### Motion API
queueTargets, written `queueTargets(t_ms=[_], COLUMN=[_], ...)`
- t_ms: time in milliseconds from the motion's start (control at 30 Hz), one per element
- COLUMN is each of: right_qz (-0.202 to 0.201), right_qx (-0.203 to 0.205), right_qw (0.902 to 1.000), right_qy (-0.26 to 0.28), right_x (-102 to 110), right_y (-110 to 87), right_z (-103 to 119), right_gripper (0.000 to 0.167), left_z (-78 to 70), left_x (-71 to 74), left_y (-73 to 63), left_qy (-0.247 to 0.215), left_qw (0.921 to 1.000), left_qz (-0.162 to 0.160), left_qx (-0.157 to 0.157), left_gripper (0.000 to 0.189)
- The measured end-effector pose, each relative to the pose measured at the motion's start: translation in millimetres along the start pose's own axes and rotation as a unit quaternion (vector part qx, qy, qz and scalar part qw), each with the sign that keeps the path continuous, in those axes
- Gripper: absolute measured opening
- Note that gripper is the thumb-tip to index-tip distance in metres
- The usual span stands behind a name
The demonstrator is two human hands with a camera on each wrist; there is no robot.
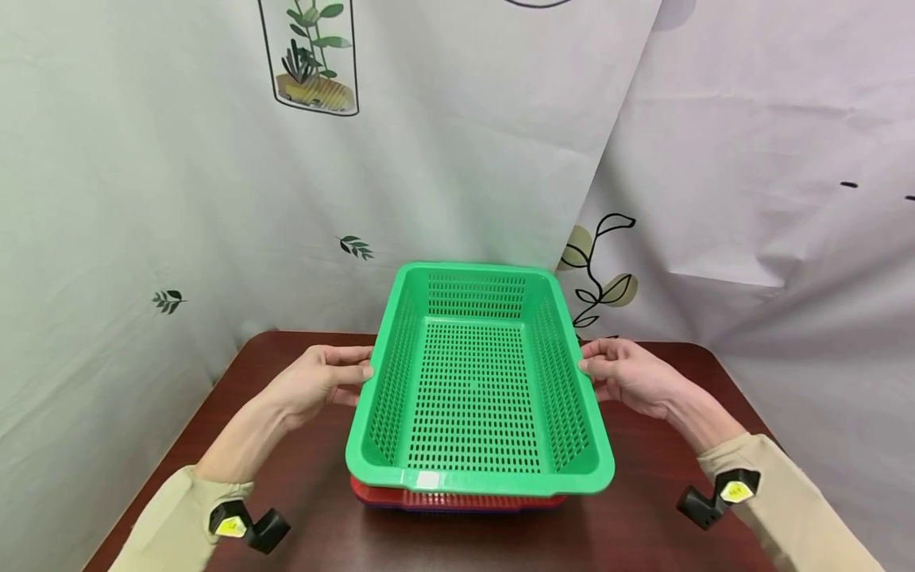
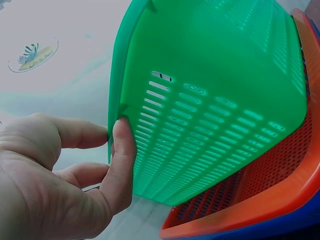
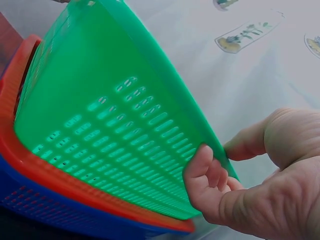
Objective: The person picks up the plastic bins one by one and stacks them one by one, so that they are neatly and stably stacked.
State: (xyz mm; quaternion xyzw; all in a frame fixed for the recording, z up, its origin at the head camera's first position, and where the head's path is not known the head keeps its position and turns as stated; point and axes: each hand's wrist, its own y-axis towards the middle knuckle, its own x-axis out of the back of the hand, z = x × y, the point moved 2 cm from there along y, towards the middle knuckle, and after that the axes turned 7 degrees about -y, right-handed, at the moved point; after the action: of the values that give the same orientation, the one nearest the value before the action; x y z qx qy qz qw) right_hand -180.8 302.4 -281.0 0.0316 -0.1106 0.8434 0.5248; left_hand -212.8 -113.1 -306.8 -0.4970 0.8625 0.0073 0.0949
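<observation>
A green perforated plastic basket [image 1: 473,483] is held between both hands, its open top tilted toward the head camera. My left hand [image 1: 318,380] pinches the rim of its left side, thumb on the rim and fingers against the outer wall. On the opposite side my right hand [image 1: 629,373] pinches the right rim the same way. Below the green basket is a red basket [image 2: 295,187], which sits in a blue basket [image 3: 60,200]. In both wrist views the green basket's lower part overlaps the red one's opening. The head view hides most of the lower two.
The stack stands on a dark reddish-brown table [image 1: 286,477] with rounded far corners. Pale printed cloth [image 1: 472,159] hangs close behind the table and along both sides. A black wrist device [image 1: 246,526] is strapped over each sleeve.
</observation>
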Motion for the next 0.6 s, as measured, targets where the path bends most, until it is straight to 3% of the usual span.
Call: queueTargets(t_ms=[600], right_qz=[-0.005], right_qx=[-0.014], right_qw=[0.9998], right_qy=[0.009], right_x=[-3.3], right_y=[7.9], right_z=[-16.5], right_gripper=[0.019], left_z=[15.1], left_x=[6.2], left_y=[2.2], left_qy=[0.009], left_qw=[0.9997], left_qz=[-0.010], left_qx=[0.023], left_gripper=[0.055])
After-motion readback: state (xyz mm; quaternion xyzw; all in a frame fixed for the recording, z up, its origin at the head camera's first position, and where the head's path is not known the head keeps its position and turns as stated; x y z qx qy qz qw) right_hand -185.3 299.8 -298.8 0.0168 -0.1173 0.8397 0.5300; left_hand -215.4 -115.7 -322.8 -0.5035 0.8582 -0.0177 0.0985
